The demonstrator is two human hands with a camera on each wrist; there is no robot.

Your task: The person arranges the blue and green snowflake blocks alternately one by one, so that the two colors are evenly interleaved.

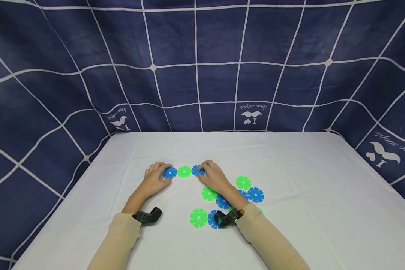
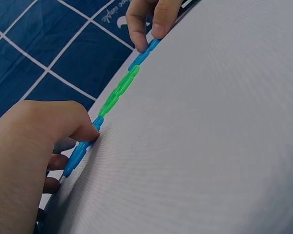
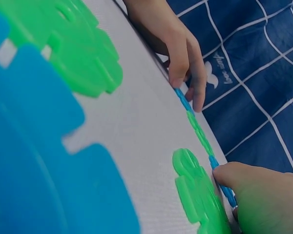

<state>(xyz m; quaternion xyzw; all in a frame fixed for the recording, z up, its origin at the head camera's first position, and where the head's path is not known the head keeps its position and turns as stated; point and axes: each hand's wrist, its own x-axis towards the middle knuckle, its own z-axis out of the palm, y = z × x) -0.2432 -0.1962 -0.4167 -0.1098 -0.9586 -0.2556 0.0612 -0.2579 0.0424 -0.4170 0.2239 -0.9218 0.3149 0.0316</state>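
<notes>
Three slotted plastic interlocking discs lie flat in a row at the far middle of the white table. At its left end is a blue interlocking disc [image 1: 170, 173], which my left hand [image 1: 155, 177] holds between thumb and fingers. A green interlocking disc [image 1: 184, 172] lies in the middle, edge to edge with its neighbours. On the right end, my right hand [image 1: 216, 177] pinches another blue interlocking disc [image 3: 225, 189], partly hidden under the fingers. In the left wrist view the left thumb presses the near rim of its blue disc [image 2: 77, 157].
More green discs [image 1: 198, 218] and blue discs [image 1: 255, 195] lie loosely grouped under and around the right forearm, some partly covered by it. Each wrist wears a black camera band [image 1: 148, 216]. A navy checked cloth [image 1: 175, 86] hangs behind the white table [image 1: 307, 168].
</notes>
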